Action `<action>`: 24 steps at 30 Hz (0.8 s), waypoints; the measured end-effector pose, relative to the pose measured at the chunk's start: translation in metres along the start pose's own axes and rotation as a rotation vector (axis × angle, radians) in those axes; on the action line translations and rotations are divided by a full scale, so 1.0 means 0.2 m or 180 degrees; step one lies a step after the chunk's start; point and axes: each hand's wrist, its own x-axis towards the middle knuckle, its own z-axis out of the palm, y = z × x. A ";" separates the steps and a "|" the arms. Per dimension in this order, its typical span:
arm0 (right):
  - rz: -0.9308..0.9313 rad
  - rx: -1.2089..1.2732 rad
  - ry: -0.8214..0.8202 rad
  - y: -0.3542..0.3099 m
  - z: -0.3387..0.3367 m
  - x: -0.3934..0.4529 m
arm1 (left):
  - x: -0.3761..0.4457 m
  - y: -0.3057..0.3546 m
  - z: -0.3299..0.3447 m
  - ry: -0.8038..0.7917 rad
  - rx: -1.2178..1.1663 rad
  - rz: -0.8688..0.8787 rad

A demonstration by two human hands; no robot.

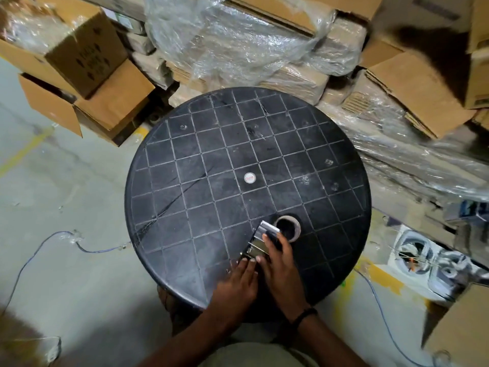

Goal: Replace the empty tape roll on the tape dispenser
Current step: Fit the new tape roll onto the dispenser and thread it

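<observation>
While hands [264, 271] cover it, tape dispenser [260, 241] shows partly.

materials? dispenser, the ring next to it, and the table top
Dispenser: looks like metal, shiny silver plates catching glare; its dark part is mostly hidden under the right hand.
Ring: likely cardboard, a dull brown wall, bare of tape.
Table: probably moulded plastic, matt black with a grid of pale grooves and scuffs.

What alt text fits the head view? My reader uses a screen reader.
Both hands, left hand and right hand, hold a metal tape dispenser at the near edge of a round black table, an empty cardboard tape core beside it; cardboard boxes crowd the floor behind.
</observation>
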 end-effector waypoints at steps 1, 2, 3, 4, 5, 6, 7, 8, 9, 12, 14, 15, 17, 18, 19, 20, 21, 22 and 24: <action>0.0016 0.0018 0.0043 0.02 -0.01 -0.01 | -0.01 0.05 0.00 0.0028 -0.0039 0.0104; 0.0009 0.0035 0.0070 0.04 -0.02 -0.02 | -0.02 0.09 0.00 0.0035 -0.0077 0.0186; -0.0027 0.0035 0.0094 0.05 -0.02 -0.03 | -0.02 0.12 -0.01 0.0006 -0.0141 0.0209; -0.0081 0.0043 0.0105 0.06 -0.03 -0.04 | -0.01 0.14 -0.02 -0.0034 -0.0227 0.0165; -0.0099 0.0031 0.0110 0.07 -0.03 -0.05 | -0.01 0.16 -0.02 -0.0080 -0.0322 0.0088; -0.0118 -0.0024 0.0130 0.06 -0.03 -0.06 | -0.02 0.16 -0.02 -0.0130 -0.0410 -0.0002; -0.0134 -0.0078 0.0158 0.05 -0.02 -0.07 | -0.02 0.16 -0.02 -0.0189 -0.0513 -0.0083; -0.0184 -0.0148 0.0188 0.05 -0.03 -0.08 | -0.04 0.17 -0.01 -0.0235 -0.0614 -0.0140; -0.0237 -0.0162 0.0198 0.04 -0.03 -0.09 | -0.05 0.16 -0.01 -0.0257 -0.0702 -0.0185; -0.0226 -0.0006 0.0271 0.05 -0.04 -0.12 | -0.11 0.12 0.02 -0.0308 -0.0885 -0.0277; 0.0015 0.0168 0.0521 0.09 -0.05 -0.11 | -0.13 0.10 0.03 -0.0400 -0.0969 -0.0344; 0.0136 0.0171 0.0620 0.11 -0.06 -0.10 | -0.14 0.10 0.04 -0.0423 -0.0972 -0.0348; 0.0191 0.0042 0.0655 0.13 -0.06 -0.05 | -0.14 0.11 0.06 -0.0390 -0.0922 -0.0290; 0.0167 -0.0008 0.0595 0.13 -0.06 -0.04 | -0.15 0.11 0.06 -0.0338 -0.0866 -0.0274; 0.0125 -0.0052 0.0528 0.13 -0.06 -0.02 | -0.15 0.11 0.07 -0.0278 -0.0799 -0.0294; 0.0104 -0.0096 0.0458 0.14 -0.06 0.00 | -0.15 0.11 0.08 -0.0226 -0.0741 -0.0340; 0.0122 -0.0124 0.0381 0.15 -0.05 0.01 | -0.16 0.10 0.08 -0.0195 -0.0702 -0.0398; 0.0177 -0.0126 0.0268 0.17 -0.03 0.01 | -0.16 0.09 0.08 -0.0175 -0.0661 -0.0453; 0.0256 -0.0134 -0.0082 0.21 0.00 0.03 | -0.15 0.08 0.07 -0.0160 -0.0524 -0.0487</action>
